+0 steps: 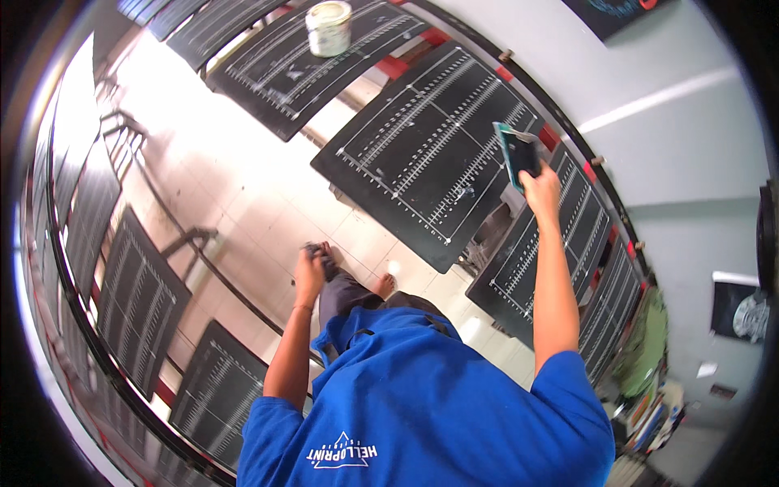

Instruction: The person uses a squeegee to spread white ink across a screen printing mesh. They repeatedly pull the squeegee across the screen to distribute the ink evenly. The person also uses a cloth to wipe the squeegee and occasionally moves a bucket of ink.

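My right hand [542, 188] is closed around a flat dark piece with a teal edge [520, 154]; its exact kind does not show. It is held above the far right corner of a black board with white ruled lines [422, 150]. Low on the left, my left hand [309, 274] hangs in front of my leg, over the tiled floor. Motion smears its fingers, and a dark shape lies right beside them. Whether that shape is in the hand or is part of my foot behind it, I cannot tell.
A paint-smeared white tub [329, 29] stands on the neighbouring black board [276, 85]. More marked boards [556, 252] follow along the dark rail [560, 109] by the wall. Another row of boards [138, 300] runs on my left. Piled goods [649, 414] sit at right.
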Available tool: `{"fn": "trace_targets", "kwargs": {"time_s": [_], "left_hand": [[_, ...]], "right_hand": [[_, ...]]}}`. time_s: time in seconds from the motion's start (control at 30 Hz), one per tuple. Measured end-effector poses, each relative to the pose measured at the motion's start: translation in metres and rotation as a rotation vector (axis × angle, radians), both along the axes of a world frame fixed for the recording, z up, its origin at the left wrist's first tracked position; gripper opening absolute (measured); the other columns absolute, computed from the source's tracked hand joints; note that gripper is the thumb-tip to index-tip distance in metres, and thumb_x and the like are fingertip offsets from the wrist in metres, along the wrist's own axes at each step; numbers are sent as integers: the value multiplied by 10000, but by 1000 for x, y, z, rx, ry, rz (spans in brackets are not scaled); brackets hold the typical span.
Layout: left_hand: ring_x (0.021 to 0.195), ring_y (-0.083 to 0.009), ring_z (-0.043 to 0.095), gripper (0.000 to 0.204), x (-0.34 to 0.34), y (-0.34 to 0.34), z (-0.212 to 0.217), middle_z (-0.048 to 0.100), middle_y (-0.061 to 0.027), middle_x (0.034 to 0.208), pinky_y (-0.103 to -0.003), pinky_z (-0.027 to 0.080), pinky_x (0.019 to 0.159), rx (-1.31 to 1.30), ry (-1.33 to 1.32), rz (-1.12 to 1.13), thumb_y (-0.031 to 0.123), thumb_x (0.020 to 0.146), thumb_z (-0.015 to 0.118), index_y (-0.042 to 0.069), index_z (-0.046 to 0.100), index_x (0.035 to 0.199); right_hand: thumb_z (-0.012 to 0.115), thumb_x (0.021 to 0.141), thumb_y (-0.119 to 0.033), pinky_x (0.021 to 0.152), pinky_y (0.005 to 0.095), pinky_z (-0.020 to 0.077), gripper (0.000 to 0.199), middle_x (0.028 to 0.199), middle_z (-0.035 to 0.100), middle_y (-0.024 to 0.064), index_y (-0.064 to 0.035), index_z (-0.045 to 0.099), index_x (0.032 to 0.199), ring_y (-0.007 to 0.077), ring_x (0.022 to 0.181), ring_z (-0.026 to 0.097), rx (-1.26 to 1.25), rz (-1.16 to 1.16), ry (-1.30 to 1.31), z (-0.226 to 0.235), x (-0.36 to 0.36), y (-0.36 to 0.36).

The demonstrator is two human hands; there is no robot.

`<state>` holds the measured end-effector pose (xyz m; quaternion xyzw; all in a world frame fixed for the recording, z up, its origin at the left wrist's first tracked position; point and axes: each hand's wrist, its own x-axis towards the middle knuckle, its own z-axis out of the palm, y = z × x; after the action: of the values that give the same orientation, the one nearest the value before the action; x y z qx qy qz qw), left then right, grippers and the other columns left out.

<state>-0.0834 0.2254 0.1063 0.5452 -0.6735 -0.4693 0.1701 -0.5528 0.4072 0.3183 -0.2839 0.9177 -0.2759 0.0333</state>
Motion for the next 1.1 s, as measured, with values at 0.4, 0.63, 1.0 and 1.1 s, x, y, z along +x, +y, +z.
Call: {"fn": "trace_targets", "kwargs": {"time_s": [0.4, 0.63, 1.0, 1.1], "left_hand": [[890, -263, 642, 312, 149, -196, -81, 672, -175, 958, -385, 500, 819, 134, -158, -18, 258, 997, 573, -43, 630, 1054], [918, -316, 678, 423, 225, -302, -145, 693, -235, 1010, -401, 527, 805, 408, -214, 17, 314, 974, 599, -89, 632, 1101], [942, -356, 671, 466, 202, -402, -89, 687, -268, 1032, -417, 510, 832, 232, -276, -179, 337, 984, 572, -109, 629, 1110], [921, -331, 673, 470, 251, -395, -104, 691, -249, 1042, -410, 515, 830, 314, -253, -113, 335, 982, 576, -106, 622, 1137]], "right_hand": [[744, 760, -99, 803, 442, 542, 405, 1086, 662, 103, -77, 642, 1152, 328, 975, 663, 250, -54, 178, -41, 165, -68], [723, 754, -176, 771, 444, 554, 357, 1010, 708, 85, -114, 696, 1105, 332, 898, 691, 328, -103, -157, -13, 271, -136], [669, 797, -116, 794, 444, 555, 309, 1060, 677, 70, -94, 675, 1106, 317, 942, 675, 335, -98, 226, -47, 87, -263], [665, 737, -37, 838, 430, 555, 434, 1174, 649, 64, -94, 665, 1167, 293, 1026, 657, 224, 35, 162, -49, 186, -256]]}}
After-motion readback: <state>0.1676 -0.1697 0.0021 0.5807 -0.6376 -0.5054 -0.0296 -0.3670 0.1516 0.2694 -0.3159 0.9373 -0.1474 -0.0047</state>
